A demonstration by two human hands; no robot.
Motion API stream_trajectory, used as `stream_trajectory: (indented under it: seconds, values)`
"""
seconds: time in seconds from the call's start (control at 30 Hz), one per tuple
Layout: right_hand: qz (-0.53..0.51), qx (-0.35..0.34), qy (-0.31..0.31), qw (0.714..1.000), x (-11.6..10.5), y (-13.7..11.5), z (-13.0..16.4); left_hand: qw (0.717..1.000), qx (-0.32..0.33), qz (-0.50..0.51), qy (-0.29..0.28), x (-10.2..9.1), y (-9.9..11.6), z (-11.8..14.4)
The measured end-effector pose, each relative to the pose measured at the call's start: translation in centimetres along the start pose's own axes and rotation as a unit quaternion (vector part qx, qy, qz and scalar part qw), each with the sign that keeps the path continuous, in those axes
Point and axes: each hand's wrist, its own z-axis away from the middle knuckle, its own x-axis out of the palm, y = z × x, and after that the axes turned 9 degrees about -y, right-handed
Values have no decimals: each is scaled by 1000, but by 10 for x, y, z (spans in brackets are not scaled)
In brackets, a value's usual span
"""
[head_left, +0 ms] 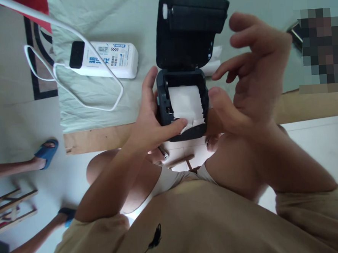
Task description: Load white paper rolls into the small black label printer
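Left fingers (148, 85) clamped on black portable printer (183, 79), lid (190, 37) raised, white torn-ended paper roll (186, 102) inside | printer above the tabletop's wooden edge (101, 137), left thumb (172, 130) on paper roll, right fingers (244, 20) spread apart just beside | white power bank (125, 60): blue Chinese characters, 超 and 充 legible

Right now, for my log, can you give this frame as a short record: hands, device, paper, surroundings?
Left hand: holding the black device, thumb over the paper
Right hand: fingers spread, beside the device; contact unclear
Lid: open
Paper: white, inside the device, near end ragged
Table: pale green cloth, wooden edge
Nearby: white printed case, left of the device
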Motion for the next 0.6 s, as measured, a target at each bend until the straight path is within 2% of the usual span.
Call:
stream_trajectory:
  seconds: [0.1,0.2,0.27,0.37,0.43,0.53,0.6]
  values:
    - [-45,-32,68,996,6,-2,2,1000,20,-1,4,0,0,0]
    - [-65,26,98,993,8,-9,3,999,7,28,15,2,6,-1]
    - [-60,51,101,992,5,-14,2,999,1,36,29,3,9,-2]
    - [-83,69,47,993,-1,-16,-4,998,5,27,50,2,9,-3]
    - [-102,74,45,991,-2,-13,-8,998,4,18,53,0,8,-3]
    - [-150,67,129,978,0,-5,-12,999,-9,9,53,-2,4,-1]
    - [-194,75,157,965,2,-1,-12,998,-10,9,56,-2,3,1]
